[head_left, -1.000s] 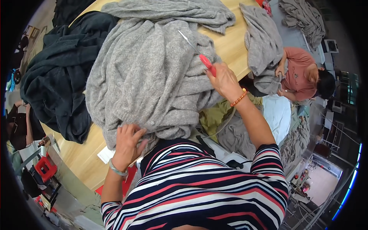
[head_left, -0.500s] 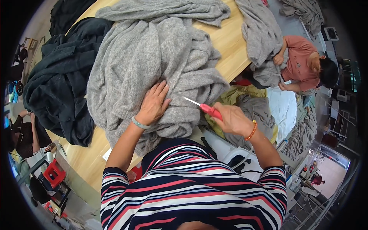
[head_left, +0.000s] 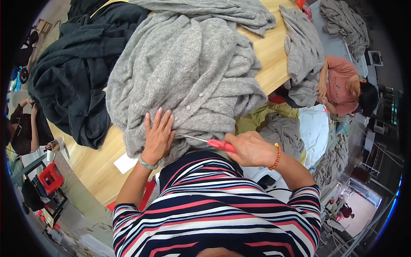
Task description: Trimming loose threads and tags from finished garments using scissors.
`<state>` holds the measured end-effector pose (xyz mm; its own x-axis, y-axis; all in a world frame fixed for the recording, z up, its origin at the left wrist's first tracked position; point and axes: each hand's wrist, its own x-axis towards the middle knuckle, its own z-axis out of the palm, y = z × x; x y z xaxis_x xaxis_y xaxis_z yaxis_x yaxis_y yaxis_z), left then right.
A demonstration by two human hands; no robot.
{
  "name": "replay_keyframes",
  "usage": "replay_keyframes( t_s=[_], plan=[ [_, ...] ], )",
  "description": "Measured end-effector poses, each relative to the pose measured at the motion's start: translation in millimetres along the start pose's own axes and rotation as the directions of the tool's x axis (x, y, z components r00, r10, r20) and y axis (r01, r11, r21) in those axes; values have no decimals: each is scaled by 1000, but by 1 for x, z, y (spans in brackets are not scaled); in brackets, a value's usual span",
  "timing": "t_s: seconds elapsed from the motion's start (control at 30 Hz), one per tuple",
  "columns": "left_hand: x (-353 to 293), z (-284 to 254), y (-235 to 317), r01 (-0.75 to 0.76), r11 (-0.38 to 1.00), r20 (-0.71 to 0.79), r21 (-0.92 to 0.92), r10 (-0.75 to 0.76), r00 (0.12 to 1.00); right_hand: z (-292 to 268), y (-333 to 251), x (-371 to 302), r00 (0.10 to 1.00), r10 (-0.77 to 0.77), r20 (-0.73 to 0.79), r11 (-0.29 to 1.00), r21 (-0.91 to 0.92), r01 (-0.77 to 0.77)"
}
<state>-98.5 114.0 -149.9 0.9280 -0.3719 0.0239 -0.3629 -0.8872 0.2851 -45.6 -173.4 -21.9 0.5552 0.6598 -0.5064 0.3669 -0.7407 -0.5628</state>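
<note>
Dark garments (head_left: 72,81) left, co-worker (head_left: 342,83) right

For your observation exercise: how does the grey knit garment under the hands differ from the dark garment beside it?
The grey knit garment is pale with small buttons; the dark garment is charcoal. The left hand presses on the grey one; the dark one lies untouched. Both are heaped on the wooden table.

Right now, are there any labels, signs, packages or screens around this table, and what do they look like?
White paper slip: flat on the wooden table near its edge, just left of the left hand; roughly square, plain white.
Small screen or monitor: far right, behind the seated person in pink; dark square in a pale frame, too small to tell more.
</note>
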Motion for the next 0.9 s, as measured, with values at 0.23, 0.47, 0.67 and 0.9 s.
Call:
replay_keyframes(
  t_s=[0.23, 0.47, 0.67, 0.9],
  plan=[
    [-26, 13, -30, -17, 919, -199, -393, -67, 978, 5, -24, 22, 995, -96, 12, 993, -62, 97],
    [-17, -10, -25, 13, 979, -65, -203, -26, 998, 9, -28, 15, 997, -18, 80, 997, -72, 24],
    [-7, -34, -39, 82, 958, -91, -276, -111, 990, 1, -6, 25, 925, 188, -331, 926, 374, -55],
    [89, -116, 67, -667, 672, -558, -323, 434, 707, -5, -1, 52, 734, -184, -653, 924, 140, 356]
  ],
)
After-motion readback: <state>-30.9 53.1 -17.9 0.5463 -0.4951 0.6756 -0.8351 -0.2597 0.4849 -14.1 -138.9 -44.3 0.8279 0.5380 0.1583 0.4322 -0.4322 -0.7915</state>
